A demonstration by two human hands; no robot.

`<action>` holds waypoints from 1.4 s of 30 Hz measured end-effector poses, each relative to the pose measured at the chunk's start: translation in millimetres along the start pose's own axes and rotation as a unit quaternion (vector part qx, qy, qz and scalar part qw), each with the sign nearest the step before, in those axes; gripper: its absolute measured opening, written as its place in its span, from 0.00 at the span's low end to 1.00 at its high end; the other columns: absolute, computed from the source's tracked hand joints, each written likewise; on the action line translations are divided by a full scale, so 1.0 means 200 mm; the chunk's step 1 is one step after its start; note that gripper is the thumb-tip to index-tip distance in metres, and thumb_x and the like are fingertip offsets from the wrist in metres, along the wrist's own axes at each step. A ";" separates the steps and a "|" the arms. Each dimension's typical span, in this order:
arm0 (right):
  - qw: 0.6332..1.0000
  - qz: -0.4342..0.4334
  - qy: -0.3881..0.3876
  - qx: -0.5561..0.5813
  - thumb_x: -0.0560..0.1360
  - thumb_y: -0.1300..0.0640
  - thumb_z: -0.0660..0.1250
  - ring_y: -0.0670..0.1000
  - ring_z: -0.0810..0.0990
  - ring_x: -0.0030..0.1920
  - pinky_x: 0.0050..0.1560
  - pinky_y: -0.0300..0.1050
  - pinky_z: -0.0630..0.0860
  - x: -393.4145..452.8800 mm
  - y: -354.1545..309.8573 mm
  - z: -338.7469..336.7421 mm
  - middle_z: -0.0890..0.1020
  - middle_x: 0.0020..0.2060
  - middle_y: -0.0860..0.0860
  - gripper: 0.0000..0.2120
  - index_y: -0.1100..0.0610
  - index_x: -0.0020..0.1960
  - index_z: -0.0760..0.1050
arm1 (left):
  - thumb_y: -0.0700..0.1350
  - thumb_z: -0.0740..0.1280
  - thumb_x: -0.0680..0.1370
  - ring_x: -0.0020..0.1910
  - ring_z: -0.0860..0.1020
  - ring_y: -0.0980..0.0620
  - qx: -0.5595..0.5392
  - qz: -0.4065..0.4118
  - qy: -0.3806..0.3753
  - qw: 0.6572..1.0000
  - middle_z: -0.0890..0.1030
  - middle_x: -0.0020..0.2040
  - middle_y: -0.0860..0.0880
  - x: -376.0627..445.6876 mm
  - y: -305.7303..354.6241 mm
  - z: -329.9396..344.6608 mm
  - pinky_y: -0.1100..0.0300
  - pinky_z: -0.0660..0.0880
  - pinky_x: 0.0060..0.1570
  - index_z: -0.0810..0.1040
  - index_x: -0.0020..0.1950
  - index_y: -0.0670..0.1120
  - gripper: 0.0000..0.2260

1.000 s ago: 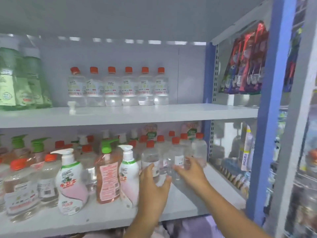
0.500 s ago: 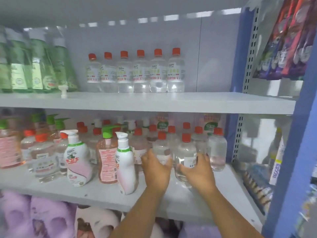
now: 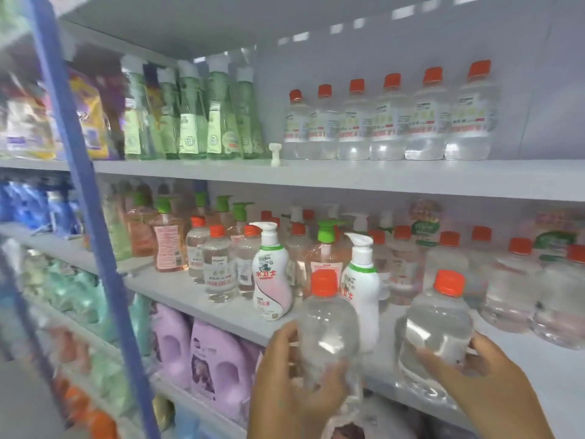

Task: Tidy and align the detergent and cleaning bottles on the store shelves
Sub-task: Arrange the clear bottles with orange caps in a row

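Note:
My left hand (image 3: 294, 384) grips a clear bottle with an orange cap (image 3: 329, 327), lifted in front of the middle shelf (image 3: 190, 296). My right hand (image 3: 481, 384) holds a second clear orange-capped bottle (image 3: 435, 331) at the shelf's front edge. Behind them stand two white pump bottles (image 3: 273, 274), (image 3: 362, 280), pink pump bottles with green pumps (image 3: 326, 248) and many more clear orange-capped bottles (image 3: 218, 267). A row of clear orange-capped bottles (image 3: 389, 122) lines the upper shelf (image 3: 348, 175) beside tall green bottles (image 3: 193, 115).
A blue shelf upright (image 3: 85, 201) runs down the left side close to me. A small white pump part (image 3: 274, 154) stands loose on the upper shelf. Purple refill jugs (image 3: 215, 369) fill the shelf below. Blue and green pouches sit further left.
The view has swung left. Both hands have pulled their clear bottles forward out of the group, the left one lifted off the shelf.

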State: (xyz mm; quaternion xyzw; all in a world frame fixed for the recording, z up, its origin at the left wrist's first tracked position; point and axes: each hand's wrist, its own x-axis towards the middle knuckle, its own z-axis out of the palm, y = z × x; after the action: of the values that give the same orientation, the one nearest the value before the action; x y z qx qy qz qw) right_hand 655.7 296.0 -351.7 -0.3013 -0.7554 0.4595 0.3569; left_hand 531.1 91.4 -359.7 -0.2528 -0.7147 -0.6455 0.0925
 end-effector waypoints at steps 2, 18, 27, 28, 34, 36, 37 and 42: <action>1.000 -0.003 0.003 0.004 0.64 0.44 0.83 0.42 0.82 0.49 0.49 0.46 0.76 -0.01 -0.03 0.14 0.84 0.49 0.38 0.21 0.33 0.52 0.79 | 0.55 0.80 0.63 0.39 0.83 0.62 0.009 -0.016 0.041 0.999 0.85 0.46 0.62 0.15 -0.12 -0.22 0.72 0.75 0.35 0.78 0.56 0.62 0.24; 0.992 0.005 0.104 -0.068 0.71 0.36 0.75 0.47 0.79 0.63 0.65 0.51 0.76 0.12 -0.18 0.92 0.78 0.66 0.43 0.38 0.45 0.76 0.68 | 0.55 0.78 0.71 0.56 0.76 0.55 0.054 0.052 -0.032 0.997 0.74 0.57 0.58 0.89 -0.69 -0.47 0.59 0.72 0.50 0.72 0.69 0.57 0.28; 0.998 0.019 0.049 -0.029 0.72 0.40 0.76 0.30 0.78 0.53 0.45 0.24 0.72 0.18 -0.15 0.84 0.79 0.57 0.31 0.26 0.35 0.66 0.70 | 0.57 0.74 0.69 0.60 0.74 0.42 0.095 0.169 0.088 0.977 0.77 0.62 0.43 0.72 -0.56 -0.40 0.45 0.70 0.64 0.77 0.67 0.43 0.30; 0.998 0.031 0.051 -0.025 0.72 0.40 0.76 0.30 0.77 0.53 0.43 0.24 0.72 0.19 -0.13 0.79 0.77 0.59 0.31 0.27 0.36 0.67 0.68 | 0.58 0.72 0.68 0.55 0.77 0.43 0.062 0.205 0.083 0.973 0.79 0.59 0.46 0.65 -0.50 -0.36 0.50 0.72 0.61 0.79 0.64 0.49 0.26; 0.991 0.046 0.115 -0.060 0.75 0.46 0.75 0.40 0.79 0.53 0.46 0.33 0.73 0.37 -0.04 0.32 0.79 0.63 0.45 0.28 0.49 0.72 0.72 | 0.54 0.71 0.71 0.56 0.79 0.62 -0.075 0.255 -0.151 0.952 0.77 0.58 0.62 0.40 -0.10 0.06 0.73 0.74 0.54 0.77 0.60 0.64 0.17; 0.984 0.032 0.148 -0.095 0.75 0.46 0.76 0.45 0.80 0.55 0.50 0.37 0.76 0.48 -0.04 0.17 0.78 0.65 0.50 0.30 0.52 0.73 0.71 | 0.53 0.71 0.75 0.62 0.75 0.67 -0.068 0.236 -0.179 0.953 0.73 0.63 0.63 0.39 0.01 0.23 0.78 0.69 0.56 0.74 0.65 0.60 0.20; 0.980 0.024 0.163 -0.113 0.74 0.47 0.76 0.48 0.80 0.57 0.54 0.42 0.78 0.56 -0.05 0.11 0.77 0.66 0.52 0.32 0.54 0.74 0.70 | 0.53 0.71 0.76 0.63 0.71 0.70 -0.045 0.225 -0.188 0.955 0.71 0.64 0.63 0.43 0.07 0.33 0.79 0.66 0.58 0.72 0.68 0.59 0.21; 0.979 0.035 0.142 -0.142 0.71 0.44 0.78 0.57 0.74 0.71 0.67 0.51 0.75 0.86 -0.03 0.05 0.72 0.72 0.56 0.45 0.55 0.80 0.60 | 0.53 0.70 0.79 0.40 0.79 0.55 0.145 0.137 -0.191 0.961 0.76 0.50 0.52 0.75 0.35 0.79 0.60 0.76 0.40 0.73 0.64 0.49 0.16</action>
State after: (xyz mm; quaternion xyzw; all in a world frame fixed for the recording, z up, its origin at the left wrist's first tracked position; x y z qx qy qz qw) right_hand 549.2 423.6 -303.8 -0.4371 -0.7437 0.3122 0.3980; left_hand 467.9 283.7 -252.8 -0.4511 -0.7635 -0.4556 0.0774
